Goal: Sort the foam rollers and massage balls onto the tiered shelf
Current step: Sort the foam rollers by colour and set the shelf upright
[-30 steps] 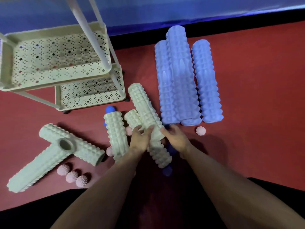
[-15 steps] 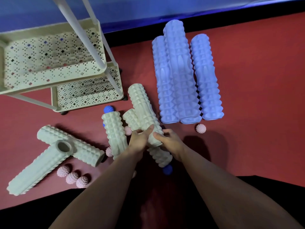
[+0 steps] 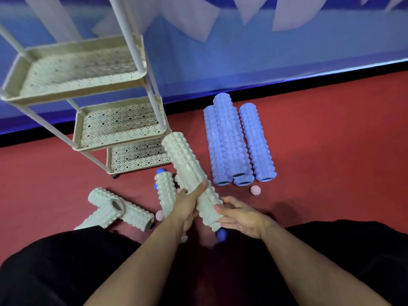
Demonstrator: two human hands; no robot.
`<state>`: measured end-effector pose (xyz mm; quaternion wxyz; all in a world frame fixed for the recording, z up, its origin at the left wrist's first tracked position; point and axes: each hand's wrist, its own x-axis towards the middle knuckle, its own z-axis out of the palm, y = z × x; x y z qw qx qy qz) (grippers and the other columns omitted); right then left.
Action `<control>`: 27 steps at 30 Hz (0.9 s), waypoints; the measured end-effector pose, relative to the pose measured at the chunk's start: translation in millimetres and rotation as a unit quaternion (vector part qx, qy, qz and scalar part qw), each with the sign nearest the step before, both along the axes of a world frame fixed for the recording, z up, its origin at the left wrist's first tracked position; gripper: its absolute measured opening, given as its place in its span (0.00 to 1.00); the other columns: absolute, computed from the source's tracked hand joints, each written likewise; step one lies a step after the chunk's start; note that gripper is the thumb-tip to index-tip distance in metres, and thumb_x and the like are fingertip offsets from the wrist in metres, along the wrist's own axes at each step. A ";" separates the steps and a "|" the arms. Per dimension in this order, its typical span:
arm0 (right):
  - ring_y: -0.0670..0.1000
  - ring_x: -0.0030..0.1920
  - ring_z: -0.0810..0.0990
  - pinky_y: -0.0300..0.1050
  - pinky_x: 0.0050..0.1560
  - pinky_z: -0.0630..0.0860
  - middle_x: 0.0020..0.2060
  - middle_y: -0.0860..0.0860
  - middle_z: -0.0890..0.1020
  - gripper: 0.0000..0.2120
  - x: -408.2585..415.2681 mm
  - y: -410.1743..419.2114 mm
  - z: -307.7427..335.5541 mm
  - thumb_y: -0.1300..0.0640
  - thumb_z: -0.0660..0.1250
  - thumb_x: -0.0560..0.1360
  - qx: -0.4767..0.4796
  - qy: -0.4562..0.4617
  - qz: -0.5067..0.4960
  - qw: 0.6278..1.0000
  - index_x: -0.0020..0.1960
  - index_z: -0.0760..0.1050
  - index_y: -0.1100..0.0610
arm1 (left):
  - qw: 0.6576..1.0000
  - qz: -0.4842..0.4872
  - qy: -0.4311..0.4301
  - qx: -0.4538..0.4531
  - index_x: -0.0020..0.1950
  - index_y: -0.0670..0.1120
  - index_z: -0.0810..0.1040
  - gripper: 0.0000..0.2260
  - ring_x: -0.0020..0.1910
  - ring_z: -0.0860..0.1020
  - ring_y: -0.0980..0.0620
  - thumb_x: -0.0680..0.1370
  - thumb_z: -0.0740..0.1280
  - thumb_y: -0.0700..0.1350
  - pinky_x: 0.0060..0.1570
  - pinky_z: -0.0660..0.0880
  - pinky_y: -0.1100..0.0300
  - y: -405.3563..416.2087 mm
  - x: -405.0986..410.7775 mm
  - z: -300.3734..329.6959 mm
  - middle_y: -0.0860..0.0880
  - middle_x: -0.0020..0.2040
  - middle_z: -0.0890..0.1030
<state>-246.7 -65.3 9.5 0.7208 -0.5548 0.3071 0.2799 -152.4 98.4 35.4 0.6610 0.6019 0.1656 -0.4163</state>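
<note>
My left hand (image 3: 187, 204) grips the near end of a pale green foam roller (image 3: 187, 166) that is lifted and tilted up toward the tiered shelf (image 3: 84, 149). My right hand (image 3: 240, 215) holds the roller's lower end from the right, fingers curled under it. Another green roller (image 3: 165, 193) lies just left of my hands, and a crossed pair of green rollers (image 3: 114, 208) lies farther left. Several blue rollers (image 3: 234, 142) lie side by side to the right. A pink spiky ball (image 3: 255, 190) sits near them. A blue ball (image 3: 221, 235) lies under the held roller.
The shelf has three perforated cream trays on white poles; its top tray (image 3: 77, 69) is nearest me at the upper left. A blue wall (image 3: 265, 51) borders the red floor (image 3: 331, 162). Another pink ball (image 3: 159, 215) peeks out beside my left wrist.
Both hands have lifted the green roller off the pile and tilted it toward the shelf. My view has swung upward, showing more of the shelf and wall.
</note>
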 end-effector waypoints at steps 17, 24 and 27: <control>0.46 0.79 0.53 0.43 0.77 0.51 0.79 0.42 0.59 0.45 -41.7 -18.4 184.7 0.38 0.78 0.66 -0.571 -0.366 0.279 0.680 0.78 0.62 0.44 | 0.769 -0.331 -0.448 0.312 0.58 0.51 0.79 0.32 0.50 0.82 0.48 0.62 0.78 0.68 0.50 0.78 0.54 51.2 -35.4 135.5 0.51 0.51 0.85; 0.49 0.67 0.72 0.49 0.66 0.67 0.66 0.42 0.75 0.43 -47.5 -26.4 187.3 0.33 0.75 0.64 -0.606 -0.284 0.401 0.626 0.75 0.63 0.42 | 0.603 -0.486 -0.526 0.351 0.69 0.57 0.73 0.44 0.53 0.81 0.46 0.57 0.72 0.74 0.51 0.77 0.53 29.7 -35.6 158.0 0.52 0.54 0.84; 0.50 0.60 0.77 0.51 0.58 0.73 0.60 0.42 0.78 0.41 -45.3 -40.2 178.5 0.32 0.74 0.63 -0.582 -0.237 0.397 0.669 0.72 0.64 0.40 | 0.566 -0.507 -0.555 0.339 0.68 0.58 0.72 0.41 0.52 0.81 0.47 0.59 0.72 0.73 0.49 0.77 0.52 9.4 -31.1 150.3 0.52 0.53 0.83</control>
